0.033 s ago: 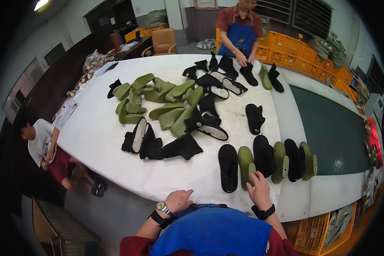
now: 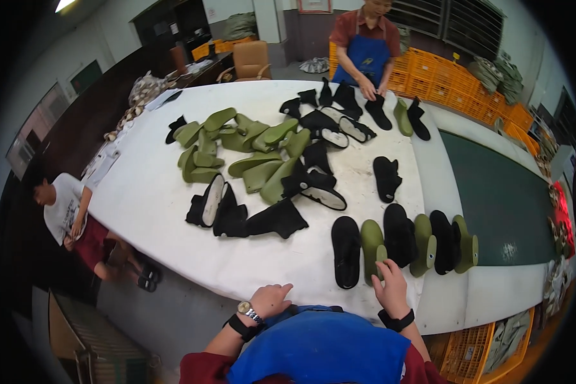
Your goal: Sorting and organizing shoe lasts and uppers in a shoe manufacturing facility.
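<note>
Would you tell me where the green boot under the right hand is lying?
In the head view, the green boot lies near the table's front edge, between two black boots.

The right hand (image 2: 390,289) touches a green boot (image 2: 372,249). The left hand (image 2: 272,299) rests on the white surface (image 2: 153,198).
</note>
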`<move>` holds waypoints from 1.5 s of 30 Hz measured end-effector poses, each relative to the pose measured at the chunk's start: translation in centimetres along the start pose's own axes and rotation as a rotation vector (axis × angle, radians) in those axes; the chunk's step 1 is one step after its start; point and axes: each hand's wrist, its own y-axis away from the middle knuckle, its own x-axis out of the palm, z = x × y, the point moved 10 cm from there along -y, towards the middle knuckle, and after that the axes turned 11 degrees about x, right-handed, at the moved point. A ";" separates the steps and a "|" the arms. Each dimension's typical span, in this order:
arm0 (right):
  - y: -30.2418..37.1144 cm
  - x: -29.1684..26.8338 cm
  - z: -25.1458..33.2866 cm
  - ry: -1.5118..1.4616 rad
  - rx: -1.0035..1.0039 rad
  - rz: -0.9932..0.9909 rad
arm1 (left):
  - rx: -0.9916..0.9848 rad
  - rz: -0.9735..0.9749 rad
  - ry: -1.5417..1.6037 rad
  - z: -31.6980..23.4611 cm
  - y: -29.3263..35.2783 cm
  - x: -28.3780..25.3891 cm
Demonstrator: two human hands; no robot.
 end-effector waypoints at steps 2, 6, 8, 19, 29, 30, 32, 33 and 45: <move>0.5 0.0 1.2 -0.164 0.031 0.072 | 0.003 -0.015 0.001 -0.2 0.0 -0.1; 3.6 7.7 2.9 -0.216 0.050 0.635 | 0.023 0.024 0.023 -1.3 -0.5 -0.3; 5.4 11.2 2.3 -0.073 -0.051 0.710 | 0.055 0.025 0.066 -1.4 -0.2 -0.5; 5.8 15.9 -4.4 -0.064 0.344 0.407 | -0.060 -0.007 0.036 9.0 6.0 -3.8; 6.3 14.7 -2.6 0.228 0.524 -0.029 | 0.118 -0.011 0.195 16.5 5.8 -9.8; 6.4 14.4 -2.5 0.218 0.536 -0.068 | 0.127 -0.022 0.182 17.7 4.8 -11.9; 6.7 14.2 -2.8 0.215 0.554 -0.132 | 0.215 -0.143 0.017 20.5 1.6 -16.4; 6.8 14.1 -2.9 0.220 0.565 -0.142 | 0.167 -0.131 -0.081 21.1 -0.4 -19.2; 6.6 14.4 -2.6 0.343 0.657 -0.206 | -0.163 -0.107 -0.315 42.3 -21.0 -17.5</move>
